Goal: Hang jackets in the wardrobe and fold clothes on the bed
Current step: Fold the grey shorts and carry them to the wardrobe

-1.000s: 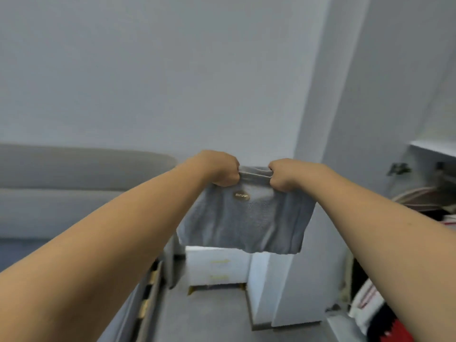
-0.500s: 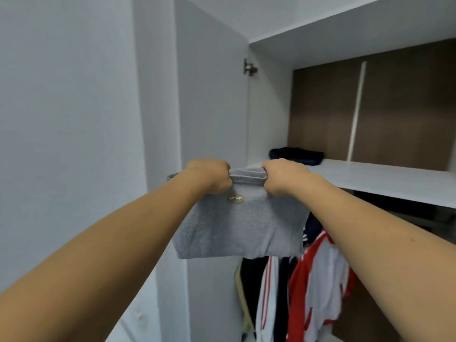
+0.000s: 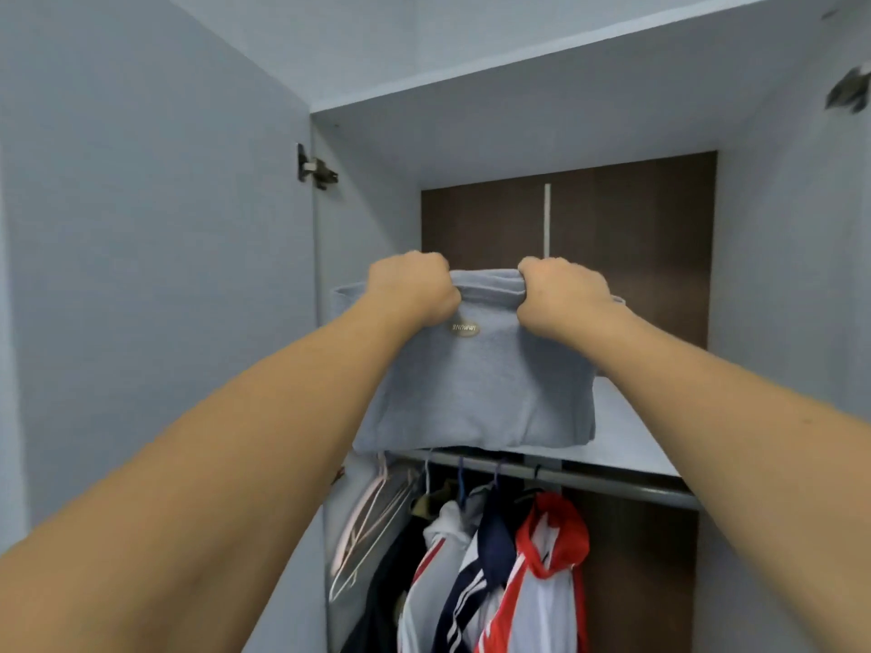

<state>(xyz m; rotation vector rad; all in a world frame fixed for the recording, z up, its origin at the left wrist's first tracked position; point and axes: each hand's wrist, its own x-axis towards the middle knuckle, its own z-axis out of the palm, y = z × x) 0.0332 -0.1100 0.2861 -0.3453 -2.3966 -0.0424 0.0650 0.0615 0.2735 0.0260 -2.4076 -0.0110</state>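
A folded light-blue garment (image 3: 476, 388) with a small oval label hangs in front of the open wardrobe. My left hand (image 3: 411, 287) grips its top edge on the left, and my right hand (image 3: 558, 294) grips the same edge on the right, both arms stretched forward. The garment's lower edge is level with the front of the white wardrobe shelf (image 3: 627, 426). Below that shelf, jackets in white, navy and red (image 3: 509, 572) hang from the metal rail (image 3: 589, 478).
The open wardrobe door (image 3: 155, 275) stands at the left, with a hinge (image 3: 313, 169) at its top. Several bare hangers (image 3: 372, 525) hang at the rail's left end. A dark brown back panel (image 3: 612, 238) closes the upper compartment.
The view has swung from the wall and bed to face the wardrobe's inside. Both hands have carried the folded garment up to the shelf; the dark folded item on it is now hidden.
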